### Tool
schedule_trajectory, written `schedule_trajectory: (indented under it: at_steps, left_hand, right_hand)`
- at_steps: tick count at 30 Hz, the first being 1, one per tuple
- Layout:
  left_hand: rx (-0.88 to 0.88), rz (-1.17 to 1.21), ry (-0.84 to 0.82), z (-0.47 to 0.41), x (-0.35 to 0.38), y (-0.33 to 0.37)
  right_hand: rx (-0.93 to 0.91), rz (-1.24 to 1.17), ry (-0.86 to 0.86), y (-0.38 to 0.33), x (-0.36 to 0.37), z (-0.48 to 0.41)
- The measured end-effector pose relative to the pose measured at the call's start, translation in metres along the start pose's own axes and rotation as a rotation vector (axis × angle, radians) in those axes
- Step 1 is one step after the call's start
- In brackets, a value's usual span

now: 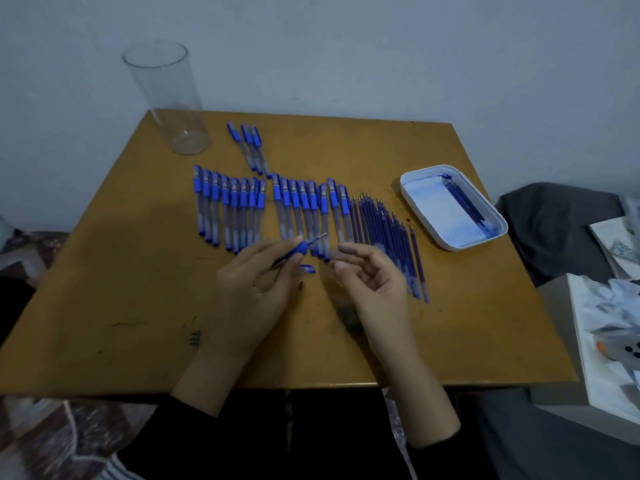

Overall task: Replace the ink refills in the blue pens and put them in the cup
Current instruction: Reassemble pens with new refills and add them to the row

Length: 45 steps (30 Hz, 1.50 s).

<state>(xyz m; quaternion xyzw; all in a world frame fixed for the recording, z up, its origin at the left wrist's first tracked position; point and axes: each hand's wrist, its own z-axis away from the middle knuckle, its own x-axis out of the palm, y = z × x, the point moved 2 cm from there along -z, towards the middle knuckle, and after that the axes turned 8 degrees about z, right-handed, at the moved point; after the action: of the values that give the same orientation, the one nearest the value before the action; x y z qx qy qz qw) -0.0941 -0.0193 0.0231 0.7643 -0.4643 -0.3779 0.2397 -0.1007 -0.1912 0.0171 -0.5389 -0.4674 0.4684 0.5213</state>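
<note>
My left hand [256,285] pinches a pen's blue grip piece [303,247], and the thin refill sticks out of it toward the right. My right hand [375,282] hovers just right of it with its fingers loosely curled. A faint blur by its fingertips may be a clear barrel, but I cannot tell. A loose blue cap [307,269] lies on the table between my hands. Two rows of capped blue pens [228,206] [308,209] lie behind my hands, with three more pens [251,147] farther back. A fan of bare refills [384,233] lies to the right. The tall clear cup [166,98] stands empty at the back left.
A white tray [491,233] at the right back holds a few blue refills along its far side. The brown table [121,306] stands against a pale wall. Dark cloth and a box of clutter [609,327] lie off the table's right edge.
</note>
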Motion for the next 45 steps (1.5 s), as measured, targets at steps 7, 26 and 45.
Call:
schedule_trajectory:
  at_steps: [7, 26, 45]
  left_hand:
    - [-0.046, -0.004, 0.011, 0.014, -0.027, -0.015]
    - [-0.093, -0.045, -0.057, 0.022, -0.034, -0.017]
    - [-0.095, -0.003, -0.056, 0.021, -0.037, -0.015]
  right_hand:
    - [0.002, 0.277, -0.106, 0.006, 0.019, 0.005]
    - [-0.104, 0.547, -0.115, 0.006, 0.027, 0.004]
    - [-0.191, 0.122, -0.062, -0.01, 0.035, 0.0]
